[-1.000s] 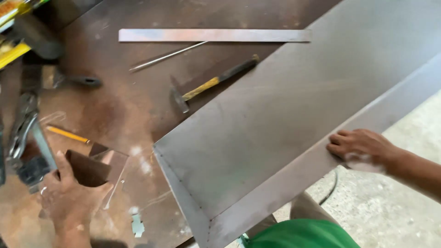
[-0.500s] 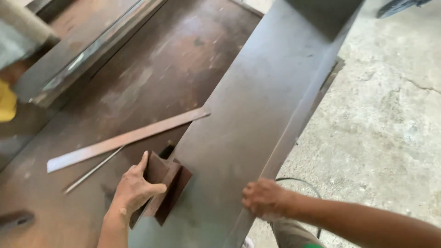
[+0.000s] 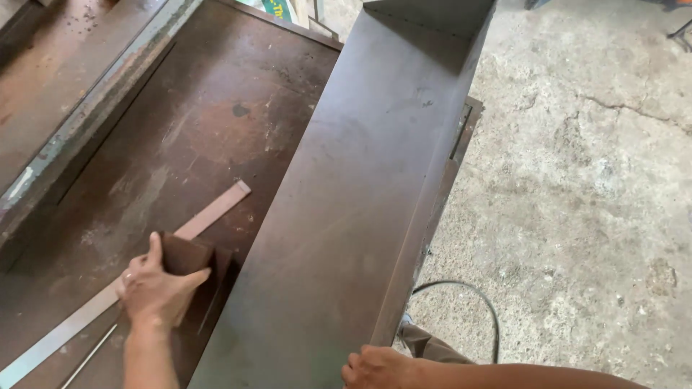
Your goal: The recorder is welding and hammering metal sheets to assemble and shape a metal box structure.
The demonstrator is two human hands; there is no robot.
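Left hand (image 3: 155,288) wraps its grip around a small brown metal bracket (image 3: 189,258) at the table's (image 3: 216,108) near edge, beside the long folded steel sheet (image 3: 360,216). Right hand (image 3: 378,369) presses on the sheet's near end, fingers partly cut off, grip unclear. A flat metal strip (image 3: 209,212) runs partly hidden beneath the left hand.
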